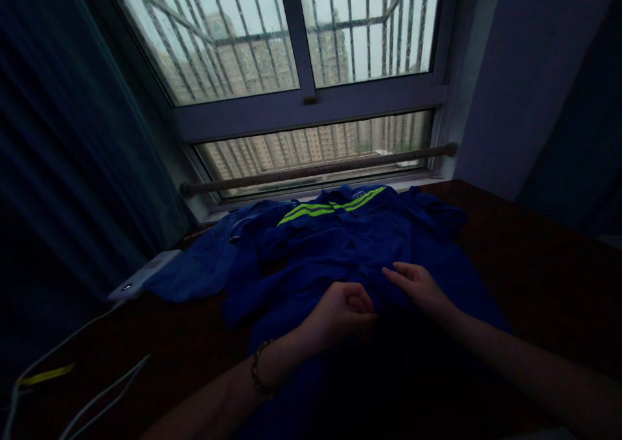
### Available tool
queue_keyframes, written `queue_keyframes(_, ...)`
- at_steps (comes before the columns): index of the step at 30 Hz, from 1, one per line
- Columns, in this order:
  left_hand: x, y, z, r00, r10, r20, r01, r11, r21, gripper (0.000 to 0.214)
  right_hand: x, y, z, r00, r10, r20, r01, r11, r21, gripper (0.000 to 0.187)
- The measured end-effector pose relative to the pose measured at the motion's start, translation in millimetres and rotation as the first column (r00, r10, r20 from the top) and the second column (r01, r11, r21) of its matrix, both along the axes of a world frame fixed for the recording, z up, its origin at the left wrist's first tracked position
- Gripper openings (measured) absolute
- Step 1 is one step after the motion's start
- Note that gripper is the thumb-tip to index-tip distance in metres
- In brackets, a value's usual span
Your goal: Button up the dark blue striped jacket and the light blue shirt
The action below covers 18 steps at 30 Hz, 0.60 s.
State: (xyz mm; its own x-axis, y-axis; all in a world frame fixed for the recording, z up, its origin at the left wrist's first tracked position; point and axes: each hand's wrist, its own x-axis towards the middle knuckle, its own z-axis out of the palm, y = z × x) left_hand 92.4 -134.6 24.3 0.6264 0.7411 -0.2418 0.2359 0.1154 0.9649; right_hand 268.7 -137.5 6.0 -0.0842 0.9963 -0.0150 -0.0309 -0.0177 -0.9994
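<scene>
A dim room, with a barred window (301, 45) looking onto apartment blocks and a dark curtain (72, 135) at the left, holds a dark wooden bench (534, 258) under the sill. A blue jacket (340, 245) with neon-green stripes (330, 207) lies spread across the bench. Both forearms reach in from below. The left hand (343, 313), a bracelet (257, 365) at its wrist, is curled closed, pinching a fold of the jacket's fabric. The right hand (418, 288) lies open, fingers extended, flat on the cloth just beside it. A white power strip (143, 275) with cables (72, 362) sits at the left.
</scene>
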Motion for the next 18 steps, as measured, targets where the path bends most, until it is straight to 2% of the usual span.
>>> queue_keyframes(2,0.4,-2.2,-7.9,0.990,-0.134,-0.052,0.133,0.991,-0.016,0.024,-2.9,-4.7,0.7,0.998,-0.023,0.060,0.019,0.998,0.065,0.038)
queue_keyframes(4,1.3,-3.1,-11.2,0.979,-0.183,-0.084,0.181,0.983,-0.035,0.019,-5.4,-9.8,1.9,0.986,0.002,0.167,-0.021,0.993,0.112,0.034)
queue_keyframes(6,2.1,-2.0,-9.4,0.991,-0.118,-0.060,0.113,0.990,-0.079,0.016,-6.9,-13.7,3.3,0.962,0.080,0.260,-0.110,0.988,0.104,0.030)
queue_keyframes(9,2.0,1.8,-0.9,1.000,0.017,0.003,-0.016,0.985,-0.171,0.020,-6.9,-14.7,3.7,0.939,0.179,0.294,-0.203,0.978,0.054,0.029)
queue_keyframes(14,-0.7,5.1,9.0,0.991,0.112,0.071,-0.094,0.971,-0.222,0.026,-2.7,-6.4,-2.1,0.961,0.191,0.199,-0.195,0.981,0.001,0.043)
queue_keyframes(18,-1.0,5.1,10.6,0.980,0.179,0.086,-0.159,0.967,-0.200,0.028,0.1,-2.7,-5.6,0.973,0.217,0.076,-0.213,0.975,-0.057,0.044)
